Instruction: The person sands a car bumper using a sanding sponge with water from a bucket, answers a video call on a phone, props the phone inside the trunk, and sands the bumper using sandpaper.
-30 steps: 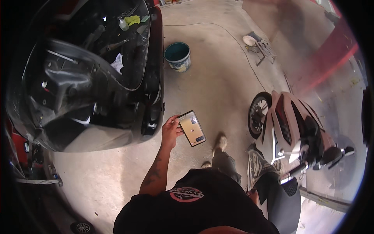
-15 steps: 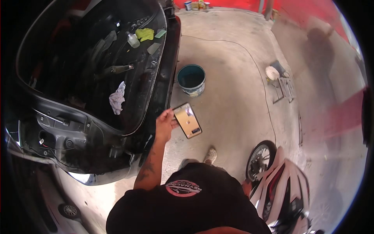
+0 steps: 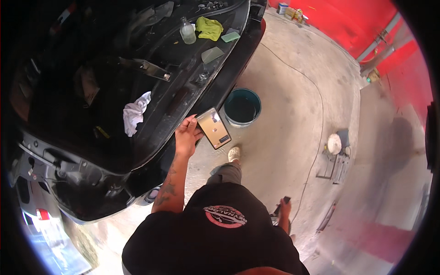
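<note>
Phone [image 3: 213, 129] carried closer to bucket [image 3: 242, 108] since last frame. Left hand's [image 3: 187, 136] fingers grasp its left edge, beside car boot's [image 3: 201, 91] right rim. Right hand [image 3: 285, 211] curled round dark object [image 3: 287, 200], kind unclear. Green pad [image 3: 230, 36] inside, near right rim.

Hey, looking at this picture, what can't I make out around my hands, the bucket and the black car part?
All in the head view:
- Left hand: any fingertips behind the phone are hidden by it.
- Right hand: the dark thing at it is too small to identify.
- Bucket: its bottom is lost in the dark interior.
- Black car part: its far end is cut off by the top edge.
</note>
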The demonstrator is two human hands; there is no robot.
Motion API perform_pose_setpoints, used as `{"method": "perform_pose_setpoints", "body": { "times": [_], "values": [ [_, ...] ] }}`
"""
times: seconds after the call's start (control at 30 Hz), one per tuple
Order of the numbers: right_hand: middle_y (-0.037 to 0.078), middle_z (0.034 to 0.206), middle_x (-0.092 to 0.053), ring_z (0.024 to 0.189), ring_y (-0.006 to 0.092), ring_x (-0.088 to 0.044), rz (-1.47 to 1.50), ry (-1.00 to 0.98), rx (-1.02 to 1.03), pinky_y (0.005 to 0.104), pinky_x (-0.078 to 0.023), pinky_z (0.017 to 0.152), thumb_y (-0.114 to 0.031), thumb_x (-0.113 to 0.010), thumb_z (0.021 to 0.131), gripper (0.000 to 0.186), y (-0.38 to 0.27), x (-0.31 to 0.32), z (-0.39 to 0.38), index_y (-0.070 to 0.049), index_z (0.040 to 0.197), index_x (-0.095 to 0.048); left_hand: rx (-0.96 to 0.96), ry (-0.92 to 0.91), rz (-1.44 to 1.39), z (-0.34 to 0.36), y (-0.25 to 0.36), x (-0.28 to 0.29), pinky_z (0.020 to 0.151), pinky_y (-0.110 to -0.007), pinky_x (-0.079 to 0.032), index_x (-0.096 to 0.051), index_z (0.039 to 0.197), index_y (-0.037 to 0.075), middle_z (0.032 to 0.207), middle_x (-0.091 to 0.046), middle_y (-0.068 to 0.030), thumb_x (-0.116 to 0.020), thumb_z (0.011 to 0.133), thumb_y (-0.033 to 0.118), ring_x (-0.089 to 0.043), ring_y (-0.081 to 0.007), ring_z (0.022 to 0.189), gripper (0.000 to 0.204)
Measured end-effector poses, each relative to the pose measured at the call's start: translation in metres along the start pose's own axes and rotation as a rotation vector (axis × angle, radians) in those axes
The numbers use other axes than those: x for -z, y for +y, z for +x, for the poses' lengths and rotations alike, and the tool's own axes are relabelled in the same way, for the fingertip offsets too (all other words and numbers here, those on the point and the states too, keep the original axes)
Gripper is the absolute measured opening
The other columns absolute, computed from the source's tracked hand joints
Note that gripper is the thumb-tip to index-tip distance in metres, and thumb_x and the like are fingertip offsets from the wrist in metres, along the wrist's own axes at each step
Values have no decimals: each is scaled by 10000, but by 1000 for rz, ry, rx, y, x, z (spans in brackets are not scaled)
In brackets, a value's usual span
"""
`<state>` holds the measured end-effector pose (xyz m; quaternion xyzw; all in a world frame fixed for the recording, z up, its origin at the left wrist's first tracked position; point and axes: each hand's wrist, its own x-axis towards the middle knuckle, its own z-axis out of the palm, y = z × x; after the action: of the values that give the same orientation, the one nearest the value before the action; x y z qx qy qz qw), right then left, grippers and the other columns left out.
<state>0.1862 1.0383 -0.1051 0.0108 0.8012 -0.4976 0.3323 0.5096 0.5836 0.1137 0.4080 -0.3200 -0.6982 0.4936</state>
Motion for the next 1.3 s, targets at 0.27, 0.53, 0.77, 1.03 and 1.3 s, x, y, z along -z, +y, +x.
{"method": "perform_pose_setpoints", "body": {
  "times": [0.27,0.53,0.77,1.03,1.3],
  "values": [
    [156,847,-702,726,298,-673,-591,-2,-102,472,-513,699,-383,-740,821,406,124,105,96,4,908,-657,-38,193,-16,92,-6,-15,770,-310,-551,-611,1233,50,1023,-680,-17,-620,1014,235,-664,-124,855,286],
    [95,809,-613,744,231,-642,-424,-60,-170,386,-572,636,-237,-709,878,300,-144,29,158,-15,1039,-589,-379,413,77,197,24,-5,681,-235,-470,-641,1224,51,888,-599,54,-631,1011,220,-540,-38,767,272],
    [79,956,-591,722,198,-629,-276,-23,-48,332,-589,624,-154,-657,930,292,-234,37,248,-29,1172,-553,-513,423,27,288,39,-14,771,-261,-498,-650,1200,19,1005,-682,-11,-612,1011,165,-608,-82,844,242],
    [77,934,-585,678,220,-619,-242,22,-86,362,-590,610,-161,-668,902,317,-253,55,292,-44,1174,-556,-515,424,38,320,18,8,823,-263,-511,-646,1224,-6,1054,-691,-39,-592,1015,126,-648,-114,933,253],
    [160,850,-711,792,292,-684,-818,-68,64,421,-515,730,-343,-752,802,386,-138,105,347,12,933,-675,-487,492,-27,314,2,19,858,-293,-531,-644,1225,-18,1071,-691,-63,-592,1015,112,-659,-143,972,253]
  ]
}}
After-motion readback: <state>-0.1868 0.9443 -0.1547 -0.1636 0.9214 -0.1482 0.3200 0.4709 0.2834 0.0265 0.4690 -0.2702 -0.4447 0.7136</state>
